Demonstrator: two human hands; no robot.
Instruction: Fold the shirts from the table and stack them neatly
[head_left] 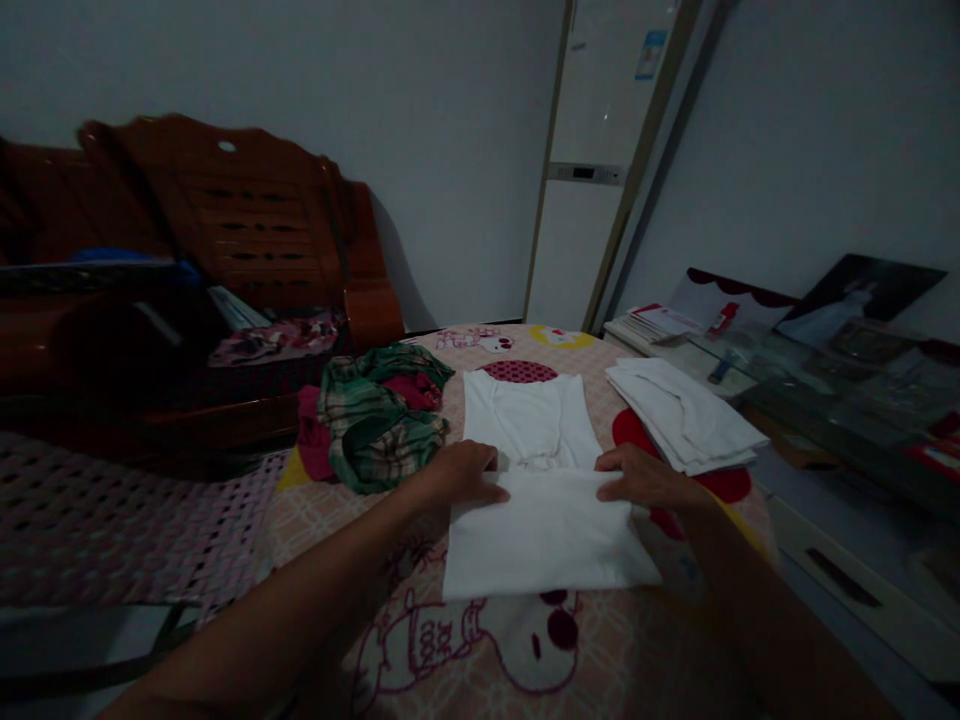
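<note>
A white garment (pixel 547 535) lies on the patterned tablecloth in front of me, its lower part folded up over itself. Its neck end points away from me. My left hand (pixel 466 474) pinches the left end of the folded edge, thumb on top. At the right end of that edge, my right hand (pixel 637 476) grips the cloth the same way. To the right rests a stack of folded white clothes (pixel 686 415). A crumpled green plaid garment (pixel 382 415) with dark pink cloth lies to the left of my left hand.
The round table's cloth (pixel 315 530) has cartoon prints. Behind on the left stands a carved wooden bench (pixel 262 220) with things on its seat. A glass-topped cabinet (pixel 847 380) holding papers and a picture is at the right. A tall white unit (pixel 577 240) stands at the back wall.
</note>
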